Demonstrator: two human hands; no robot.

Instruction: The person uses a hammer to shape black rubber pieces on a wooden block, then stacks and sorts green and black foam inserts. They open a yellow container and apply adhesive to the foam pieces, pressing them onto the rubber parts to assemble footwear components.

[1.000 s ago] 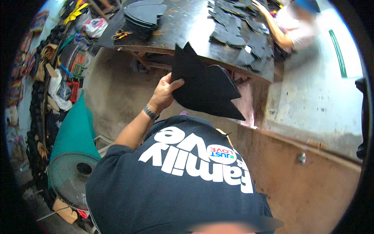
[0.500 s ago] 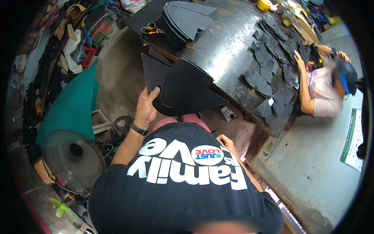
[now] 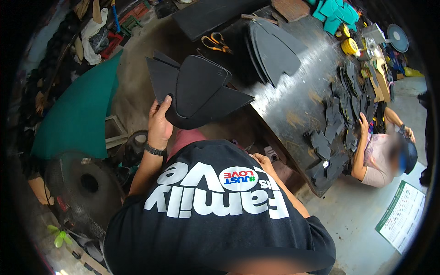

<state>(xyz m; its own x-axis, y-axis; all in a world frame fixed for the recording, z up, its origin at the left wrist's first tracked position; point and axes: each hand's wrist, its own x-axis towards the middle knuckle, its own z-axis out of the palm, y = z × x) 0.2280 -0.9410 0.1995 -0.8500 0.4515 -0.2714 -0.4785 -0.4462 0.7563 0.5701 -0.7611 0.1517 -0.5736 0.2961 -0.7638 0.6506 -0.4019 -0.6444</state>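
Observation:
My left hand (image 3: 161, 120) grips the lower left edge of a dark, flat cut-out piece (image 3: 201, 87), thumb on top and fingers underneath. The piece has pointed ends and a rounded panel lying over its middle; it looks like one or more layers of foam or rubber sheet. It is held up in front of my body, off the table's near corner. My right hand (image 3: 263, 161) rests low by the hem of my black shirt, its fingers small and partly hidden, so I cannot make out anything in it. Similar pieces form a stack (image 3: 275, 52) on the dark table (image 3: 293, 107).
Orange-handled scissors (image 3: 214, 42) lie left of the stack. Many small dark cut-outs (image 3: 334, 119) cover the table's right side, where a co-worker (image 3: 378, 151) reaches in. Yellow tape rolls (image 3: 349, 46) stand at the far right. A fan (image 3: 87, 183) and a green sheet (image 3: 78, 110) are on my left.
My view has turned, so the table and stack appear farther right and lower. My left hand still holds the dark piece, now appearing slightly up and left. The right hand stays at the shirt hem.

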